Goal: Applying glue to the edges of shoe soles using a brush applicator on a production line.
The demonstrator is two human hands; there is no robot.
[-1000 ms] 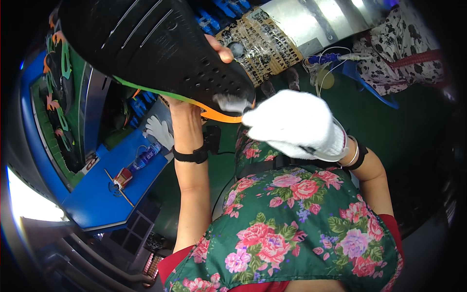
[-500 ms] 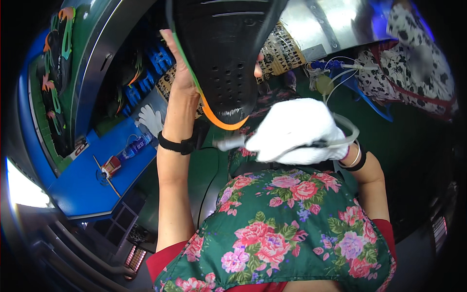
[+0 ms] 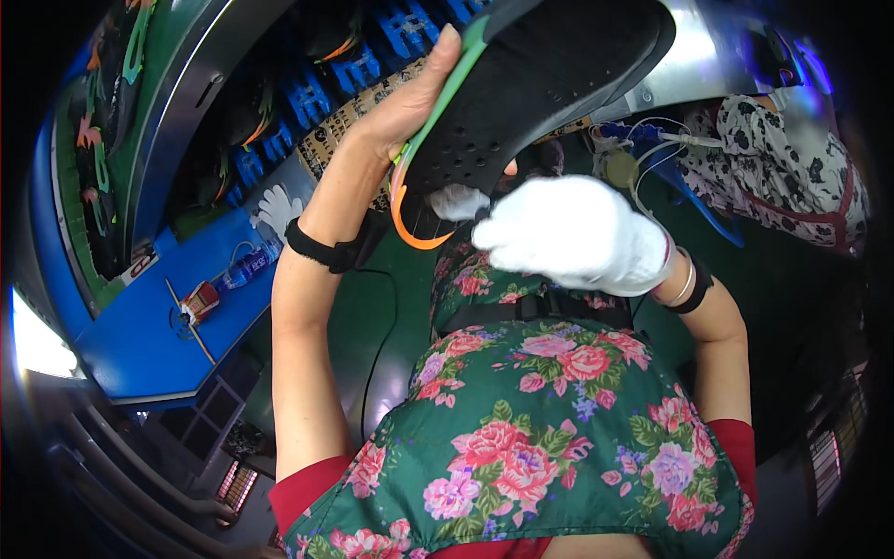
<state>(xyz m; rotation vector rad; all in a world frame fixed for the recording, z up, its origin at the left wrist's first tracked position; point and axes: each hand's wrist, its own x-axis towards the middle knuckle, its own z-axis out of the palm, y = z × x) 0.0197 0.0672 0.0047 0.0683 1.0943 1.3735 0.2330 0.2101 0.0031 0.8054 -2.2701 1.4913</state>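
- Left hand (image 3: 410, 114), bare, grips a green-and-orange-edged black shoe sole (image 3: 531, 93), raised before a floral apron (image 3: 507, 466)
- Right hand (image 3: 568, 228), white-gloved, closes round a pale brush (image 3: 456, 201) at the sole's perforated end
- Blue table (image 3: 140, 354), at left

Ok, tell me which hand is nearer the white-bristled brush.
Right: the gloved right hand grips the brush. The bare left hand, mostly above and left of it in the picture, holds the black piece.

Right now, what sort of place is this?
Probably a footwear workshop: a sole-like piece in the left hand, similarly coloured pieces at far left, a brush-like tool in the right hand.
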